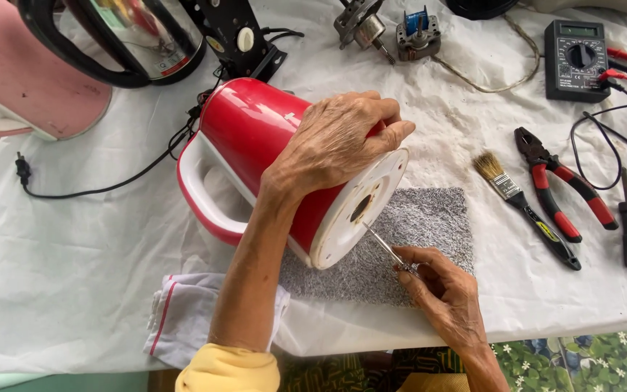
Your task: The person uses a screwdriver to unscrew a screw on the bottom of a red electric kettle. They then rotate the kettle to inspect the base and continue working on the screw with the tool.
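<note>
White cloth covers the table [74, 276]. Nearest, the right hand [448, 290] pinches a thin screwdriver [386, 248] into the base of the red kettle [270, 152] lying sideways on a grey mat [429, 218] — the left hand [335, 141] clamps it; any roll could slip the tip.

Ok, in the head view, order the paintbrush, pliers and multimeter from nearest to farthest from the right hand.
From the right hand:
1. Paintbrush, just to its right on the cloth.
2. Pliers, right of the brush.
3. Multimeter, far corner, top right.
</note>
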